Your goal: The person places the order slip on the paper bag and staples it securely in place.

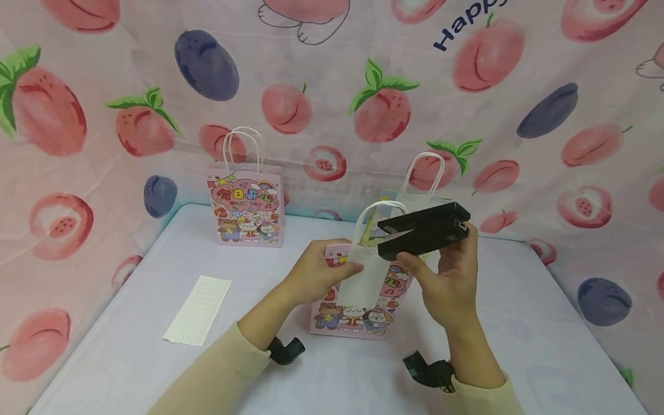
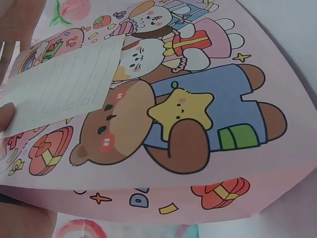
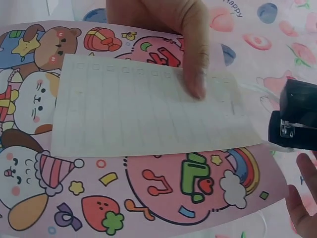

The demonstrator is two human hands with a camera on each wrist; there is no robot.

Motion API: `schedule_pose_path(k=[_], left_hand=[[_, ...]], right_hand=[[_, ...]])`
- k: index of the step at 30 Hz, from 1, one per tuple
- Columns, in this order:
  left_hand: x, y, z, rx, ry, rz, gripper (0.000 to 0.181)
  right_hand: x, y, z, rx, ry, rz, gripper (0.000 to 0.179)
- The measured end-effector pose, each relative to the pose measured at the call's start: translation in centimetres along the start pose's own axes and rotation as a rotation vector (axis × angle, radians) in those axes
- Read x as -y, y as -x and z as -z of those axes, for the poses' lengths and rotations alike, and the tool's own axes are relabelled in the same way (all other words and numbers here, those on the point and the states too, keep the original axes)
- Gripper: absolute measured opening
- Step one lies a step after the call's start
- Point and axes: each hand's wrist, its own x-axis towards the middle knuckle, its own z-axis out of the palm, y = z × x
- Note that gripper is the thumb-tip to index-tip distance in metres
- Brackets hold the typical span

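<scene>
A pink paper gift bag [image 1: 319, 325] printed with cartoon animals stands tilted in front of me. My left hand [image 1: 319, 276] pinches its upper edge together with a lined paper slip [image 1: 358, 291], the thumb lying on the slip. The slip hangs down over the bag's front, and a short thin mark like a staple shows near its top end in the right wrist view. My right hand [image 1: 451, 282] holds a black stapler [image 1: 425, 233] beside the bag's top. The stapler's jaws stand apart, and in the right wrist view its body [image 3: 299, 116] is just off the slip's end.
Another pink gift bag [image 1: 246, 210] with white handles stands upright at the back left. Behind the held bag is a pale bag [image 1: 417, 200] with a white handle, partly hidden. A loose lined slip [image 1: 199, 311] lies on the white table [image 1: 129, 357] at left. A fruit-print cloth hangs behind.
</scene>
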Motion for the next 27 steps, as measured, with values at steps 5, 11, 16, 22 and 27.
schedule_pose_path(k=[5,11,16,22,27], left_hand=[[0.0,-0.1,0.0,0.003,0.031,0.007,0.029],[0.1,-0.1,0.3,0.004,0.026,0.006,0.031],[0.2,-0.1,0.6,0.027,0.008,0.017,0.032],[0.4,-0.3,0.9,0.047,-0.014,0.034,0.033],[0.5,-0.3,1.1,0.046,-0.022,0.058,0.034]], right_hand=[[0.3,-0.2,0.2,-0.075,-0.079,0.009,0.07],[0.5,-0.4,0.6,-0.124,-0.157,0.003,0.067],[0.5,-0.6,1.0,-0.158,-0.202,-0.015,0.065],[0.8,-0.7,1.6,-0.212,-0.232,-0.091,0.06],[0.8,-0.7,2.1,-0.245,-0.202,-0.209,0.055]])
